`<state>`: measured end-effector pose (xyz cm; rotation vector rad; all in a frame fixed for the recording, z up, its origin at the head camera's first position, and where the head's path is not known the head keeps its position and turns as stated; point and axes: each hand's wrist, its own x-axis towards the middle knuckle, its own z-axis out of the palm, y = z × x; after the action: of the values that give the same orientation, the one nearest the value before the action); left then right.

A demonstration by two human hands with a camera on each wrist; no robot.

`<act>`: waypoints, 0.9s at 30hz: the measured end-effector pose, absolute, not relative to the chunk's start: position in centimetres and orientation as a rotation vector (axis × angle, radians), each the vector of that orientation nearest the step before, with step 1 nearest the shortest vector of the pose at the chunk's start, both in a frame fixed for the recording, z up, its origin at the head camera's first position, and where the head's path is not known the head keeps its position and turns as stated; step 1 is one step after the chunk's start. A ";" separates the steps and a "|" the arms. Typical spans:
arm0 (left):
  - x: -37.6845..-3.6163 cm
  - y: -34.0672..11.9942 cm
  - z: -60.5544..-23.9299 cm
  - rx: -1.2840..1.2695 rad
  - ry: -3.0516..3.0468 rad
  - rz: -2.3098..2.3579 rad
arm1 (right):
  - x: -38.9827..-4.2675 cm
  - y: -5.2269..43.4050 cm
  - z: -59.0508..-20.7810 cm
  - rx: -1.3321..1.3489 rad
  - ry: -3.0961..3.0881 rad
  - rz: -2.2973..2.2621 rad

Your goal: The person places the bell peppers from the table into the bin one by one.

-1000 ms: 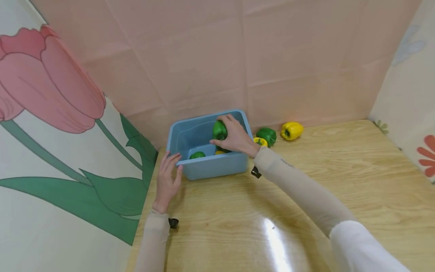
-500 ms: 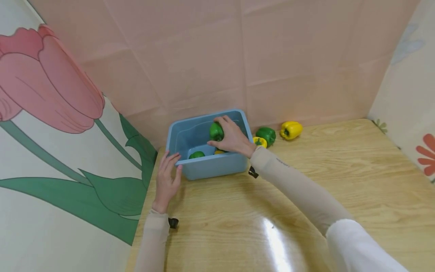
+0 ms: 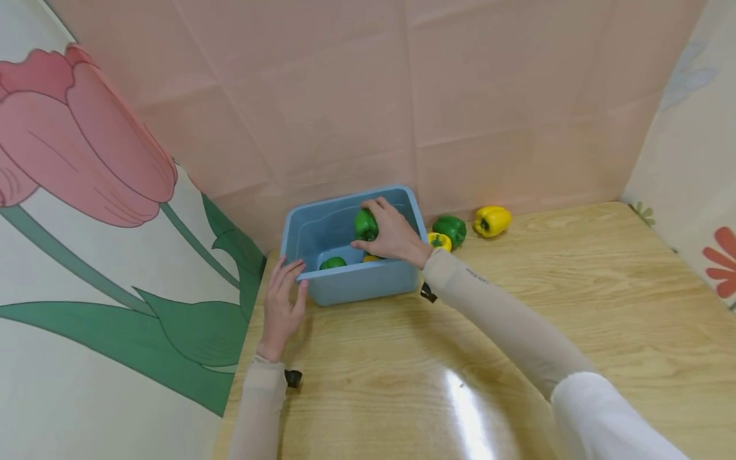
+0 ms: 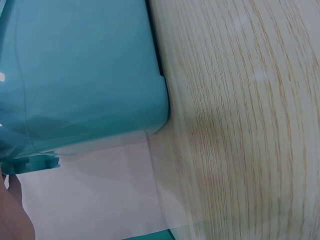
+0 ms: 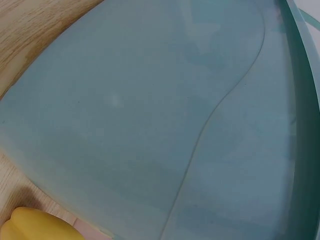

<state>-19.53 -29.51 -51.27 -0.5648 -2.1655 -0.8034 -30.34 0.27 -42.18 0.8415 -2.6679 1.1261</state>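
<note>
Now green pepper [image 3: 365, 224] inside blue bin [image 3: 368, 287]

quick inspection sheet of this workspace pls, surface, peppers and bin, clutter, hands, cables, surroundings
surface: wood table, glare patch near the front edge
job's things: blue bin at the back left by the wall; held green pepper inside it; another green pepper and a bit of yellow on the bin floor
clutter: small yellow pepper, green pepper and yellow pepper on the table right of the bin
hands: right hand grips the held pepper in the bin; left hand rests with straight fingers on the bin's near left corner
cables: nothing seen
surroundings: pink back wall, tulip panel at left, flower panel at right
</note>
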 end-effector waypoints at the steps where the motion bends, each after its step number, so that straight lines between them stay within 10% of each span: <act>1: -19.5 -29.5 -51.3 -0.565 -2.164 -0.802 | -30.3 0.3 -42.2 0.842 -2.669 1.121; 27: -19.6 -29.5 -51.4 -0.561 -2.166 -0.805 | -30.5 0.1 -42.4 0.841 -2.658 1.047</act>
<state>-19.59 -29.48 -51.41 -0.5612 -2.1661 -0.8055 -30.47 0.13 -42.40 0.8408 -2.6578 1.0472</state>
